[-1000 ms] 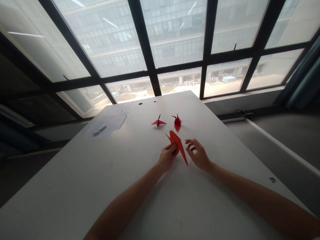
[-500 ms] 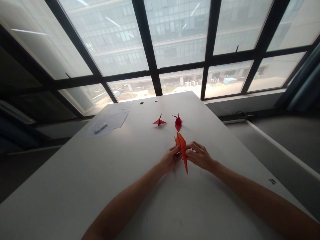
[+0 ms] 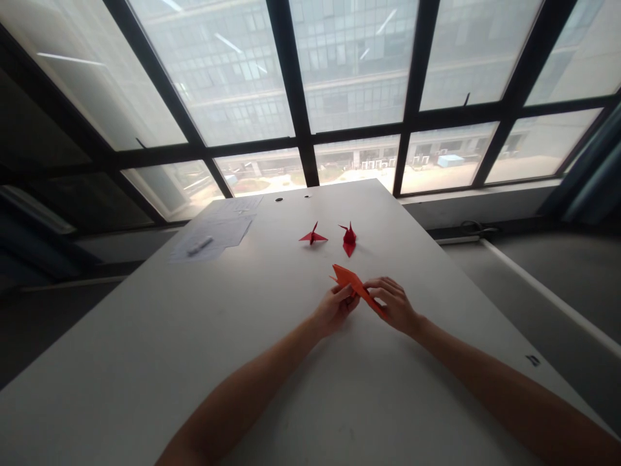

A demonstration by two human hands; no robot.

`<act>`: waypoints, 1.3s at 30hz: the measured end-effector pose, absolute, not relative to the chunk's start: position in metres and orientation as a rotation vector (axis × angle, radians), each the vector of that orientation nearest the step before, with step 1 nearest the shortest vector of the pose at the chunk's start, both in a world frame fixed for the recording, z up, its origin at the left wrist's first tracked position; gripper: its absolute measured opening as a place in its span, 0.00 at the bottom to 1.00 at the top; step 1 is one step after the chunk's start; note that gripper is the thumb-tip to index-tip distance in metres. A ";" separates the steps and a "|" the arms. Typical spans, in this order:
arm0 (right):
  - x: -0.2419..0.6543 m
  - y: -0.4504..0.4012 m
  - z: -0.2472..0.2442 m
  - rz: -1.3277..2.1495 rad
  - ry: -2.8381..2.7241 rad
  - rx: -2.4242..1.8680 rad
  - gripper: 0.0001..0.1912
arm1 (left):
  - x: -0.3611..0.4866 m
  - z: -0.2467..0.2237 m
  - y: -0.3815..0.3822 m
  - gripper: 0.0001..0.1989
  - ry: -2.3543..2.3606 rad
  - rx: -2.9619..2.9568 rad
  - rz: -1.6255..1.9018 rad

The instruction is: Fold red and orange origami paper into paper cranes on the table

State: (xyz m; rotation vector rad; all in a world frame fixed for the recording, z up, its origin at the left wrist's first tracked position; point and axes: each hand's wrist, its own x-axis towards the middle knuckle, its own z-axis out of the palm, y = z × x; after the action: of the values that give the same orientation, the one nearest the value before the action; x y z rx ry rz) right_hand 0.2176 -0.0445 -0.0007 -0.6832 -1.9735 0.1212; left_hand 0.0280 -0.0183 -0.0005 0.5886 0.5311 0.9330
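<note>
A folded orange origami paper point(image 3: 352, 281) lies diagonally between my hands, a little above the white table point(image 3: 145, 336). My left hand point(image 3: 334, 309) pinches its middle with thumb and fingers. My right hand point(image 3: 394, 304) has its fingers over the long pointed end. Two finished red paper cranes stand beyond the hands: one with spread wings point(image 3: 313, 237) and a more upright one point(image 3: 348, 239). Neither hand touches them.
Loose white papers point(image 3: 213, 232) with a white marker point(image 3: 200, 246) lie at the table's far left. Past the far edge is a large dark-framed window. A pair of scissors point(image 3: 478, 227) rests on the ledge beneath it.
The orange paper has swung from pointing toward me to lying diagonally, its long point now to the right. My right hand has closed onto that point. The view has shifted slightly.
</note>
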 end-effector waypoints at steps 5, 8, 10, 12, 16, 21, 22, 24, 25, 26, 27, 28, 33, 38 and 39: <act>0.210 -0.049 0.004 0.343 -1.880 -0.724 0.16 | 0.030 -0.004 -0.017 0.12 0.583 0.619 1.066; 0.204 -0.052 0.005 0.387 -1.775 -0.749 0.13 | 0.032 -0.003 -0.019 0.14 0.600 0.642 1.089; 0.200 -0.055 0.005 0.420 -1.672 -0.777 0.11 | 0.033 -0.002 -0.021 0.14 0.598 0.650 1.100; 0.195 -0.057 0.005 0.457 -1.580 -0.809 0.09 | 0.034 -0.001 -0.022 0.16 0.592 0.654 1.122; 0.188 -0.059 0.005 0.498 -1.534 -0.832 0.08 | 0.034 -0.001 -0.022 0.18 0.590 0.679 1.166; 0.197 -0.054 0.003 0.449 -1.742 -0.755 0.13 | 0.031 -0.002 -0.019 0.14 0.631 0.656 1.153; 0.199 -0.053 0.002 0.431 -1.778 -0.734 0.13 | 0.031 -0.002 -0.019 0.14 0.638 0.651 1.139; 0.204 -0.050 -0.001 0.392 -1.819 -0.697 0.12 | 0.030 -0.002 -0.019 0.14 0.640 0.651 1.104; 0.205 -0.048 -0.001 0.375 -1.822 -0.685 0.11 | 0.031 -0.002 -0.019 0.15 0.638 0.649 1.085; 0.206 -0.047 -0.002 0.363 -1.813 -0.681 0.10 | 0.031 -0.003 -0.020 0.15 0.636 0.646 1.069; 0.206 -0.047 -0.002 0.361 -1.792 -0.685 0.08 | 0.031 -0.003 -0.020 0.15 0.634 0.641 1.058; 0.205 -0.046 -0.003 0.372 -1.763 -0.697 0.05 | 0.032 -0.004 -0.021 0.16 0.634 0.640 1.048; 0.201 -0.045 -0.004 0.551 -1.567 -0.787 0.03 | 0.033 -0.005 -0.022 0.17 0.633 0.719 0.948; 0.202 -0.042 -0.005 0.658 -1.416 -0.855 0.04 | 0.033 -0.004 -0.025 0.19 0.682 0.859 0.787; 0.202 -0.042 -0.005 0.666 -1.409 -0.876 0.05 | 0.034 -0.004 -0.025 0.19 0.689 0.892 0.777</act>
State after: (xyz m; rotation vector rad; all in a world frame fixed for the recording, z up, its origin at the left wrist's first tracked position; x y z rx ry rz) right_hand 0.2017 -0.0424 -0.0048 -0.8762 -1.4091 0.6657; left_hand 0.0337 -0.0254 -0.0039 0.8918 0.6888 0.7767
